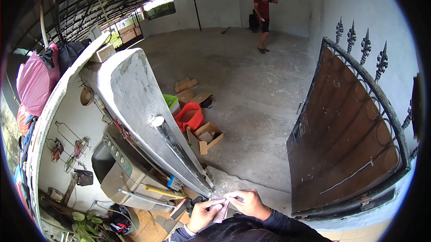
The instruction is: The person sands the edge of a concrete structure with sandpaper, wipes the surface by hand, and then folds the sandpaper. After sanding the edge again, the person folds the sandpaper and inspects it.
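Near the bottom centre, my left hand pinches a small pale pinkish piece, which looks like folded paper or cloth. My right hand is closed at the top edge of the same piece, its thumb and fingertips pressed together close to the left fingertips. The piece hangs down between both hands, in front of my dark clothing. Just left of my left hand is a black object, too unclear to name.
A brown metal gate stands at the right. At the left are a grey pillar and a washing machine. Beyond lie an open cardboard box and a red bag. A person stands at the back.
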Demonstrator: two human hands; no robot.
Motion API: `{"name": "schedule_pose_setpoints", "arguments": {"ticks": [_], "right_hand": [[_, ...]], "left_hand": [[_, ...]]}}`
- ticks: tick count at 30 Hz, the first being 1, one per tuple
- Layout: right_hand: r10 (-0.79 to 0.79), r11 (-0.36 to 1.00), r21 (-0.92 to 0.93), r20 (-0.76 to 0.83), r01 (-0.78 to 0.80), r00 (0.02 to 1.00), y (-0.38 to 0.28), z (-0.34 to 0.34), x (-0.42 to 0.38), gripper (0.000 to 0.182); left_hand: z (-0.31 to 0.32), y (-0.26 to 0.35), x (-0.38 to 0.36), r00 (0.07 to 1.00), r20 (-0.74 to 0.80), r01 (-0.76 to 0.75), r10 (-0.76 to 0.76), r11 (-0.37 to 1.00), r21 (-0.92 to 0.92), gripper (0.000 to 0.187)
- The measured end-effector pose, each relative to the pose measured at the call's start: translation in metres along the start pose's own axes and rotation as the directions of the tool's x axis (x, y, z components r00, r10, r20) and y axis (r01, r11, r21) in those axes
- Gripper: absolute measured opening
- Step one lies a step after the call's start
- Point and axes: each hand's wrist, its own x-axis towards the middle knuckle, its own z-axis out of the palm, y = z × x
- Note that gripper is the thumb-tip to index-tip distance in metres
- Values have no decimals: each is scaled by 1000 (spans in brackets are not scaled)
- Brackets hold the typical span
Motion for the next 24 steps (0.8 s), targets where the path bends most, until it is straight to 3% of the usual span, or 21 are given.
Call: {"name": "schedule_pose_setpoints", "arguments": {"ticks": [5, 7, 8, 10, 11, 13, 14, 17, 22, 24], "right_hand": [[82, 992, 90, 18, -84, 996, -2, 1, -3, 14], [142, 985, 91, 52, -146, 988, 0, 1, -4, 14], [143, 985, 90, 49, -147, 989, 0, 1, -4, 14], [201, 970, 123, 70, -209, 977, 1, 1, -6, 14], [203, 970, 122, 68, -210, 977, 1, 1, -6, 14], [201, 967, 147, 52, -207, 978, 0, 2, -5, 13], [203, 968, 144, 49, -208, 978, 0, 1, -4, 13], [-42, 997, 61, 30, 40, 999, 4, 2, -1, 11], [-122, 990, -63, 29, 124, 992, 7, 4, -4, 18], [-232, 954, -175, 83, 244, 969, 9, 6, -5, 26]], "left_hand": [[16, -6, 2, 994, -98, 36, -40, 998, -44, 21], [30, 6, 6, 924, -377, -91, -59, 925, -369, 16], [27, 1, 6, 925, -375, -91, -58, 925, -369, 16], [16, -7, 7, 973, -210, 38, -96, 963, -267, 11], [13, -9, 6, 973, -208, 38, -97, 963, -268, 11], [7, 6, 8, 986, -136, 103, -93, 992, 69, 16], [7, 4, 8, 987, -132, 101, -92, 993, 67, 16], [9, -1, 8, 975, -218, 57, -31, 992, 114, 20], [13, -7, 5, 951, -307, 68, -25, 989, 132, 20], [14, -12, 7, 944, -328, 77, -39, 992, 101, 19]]}}
